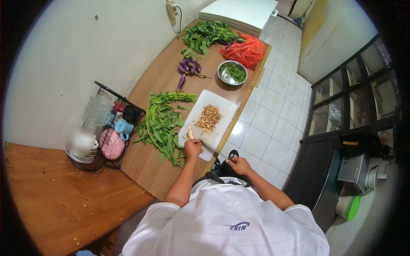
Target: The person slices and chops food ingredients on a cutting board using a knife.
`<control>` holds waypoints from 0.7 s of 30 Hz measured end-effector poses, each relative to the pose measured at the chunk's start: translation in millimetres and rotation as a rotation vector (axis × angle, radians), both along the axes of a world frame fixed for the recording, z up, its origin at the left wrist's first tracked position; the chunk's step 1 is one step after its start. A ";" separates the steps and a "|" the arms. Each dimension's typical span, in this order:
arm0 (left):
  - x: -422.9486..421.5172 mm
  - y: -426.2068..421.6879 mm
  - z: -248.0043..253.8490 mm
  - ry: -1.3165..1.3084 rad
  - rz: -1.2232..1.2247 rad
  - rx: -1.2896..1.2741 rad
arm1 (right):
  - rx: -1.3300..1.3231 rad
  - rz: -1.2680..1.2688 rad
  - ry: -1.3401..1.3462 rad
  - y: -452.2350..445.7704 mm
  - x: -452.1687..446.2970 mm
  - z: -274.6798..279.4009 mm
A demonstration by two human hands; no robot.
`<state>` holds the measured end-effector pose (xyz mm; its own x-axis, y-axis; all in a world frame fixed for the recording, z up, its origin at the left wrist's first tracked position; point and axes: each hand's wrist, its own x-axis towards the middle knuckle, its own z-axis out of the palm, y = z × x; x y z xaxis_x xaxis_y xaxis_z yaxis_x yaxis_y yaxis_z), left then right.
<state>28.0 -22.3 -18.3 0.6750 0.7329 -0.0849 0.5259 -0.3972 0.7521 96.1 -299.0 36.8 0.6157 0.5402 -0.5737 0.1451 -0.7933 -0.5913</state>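
left hand point(193, 149) curled, pinching pale yellow strips point(190, 132) on white rectangular plastic cutting board point(227, 107); right hand point(239, 165) closed round thin metal knife point(215, 148). it's near, so a slip could nick left hand; bumped board might spill golden-brown chopped bits point(209, 117).

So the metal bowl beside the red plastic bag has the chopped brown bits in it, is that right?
Not quite. The head view shows chopped greens in the metal bowl beside the red plastic bag; the chopped brown bits lie on the white cutting board.
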 end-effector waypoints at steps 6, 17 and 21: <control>1.4 0.9 7.2 0.000 0.019 -0.044 | -0.010 0.041 -0.056 8.6 7.7 3.7; -1.6 -4.1 7.4 0.101 0.045 -0.079 | 0.042 0.008 0.026 13.8 10.8 16.8; -1.0 -6.9 8.9 -0.011 0.055 -0.038 | 0.045 0.039 -0.028 5.2 5.7 -5.0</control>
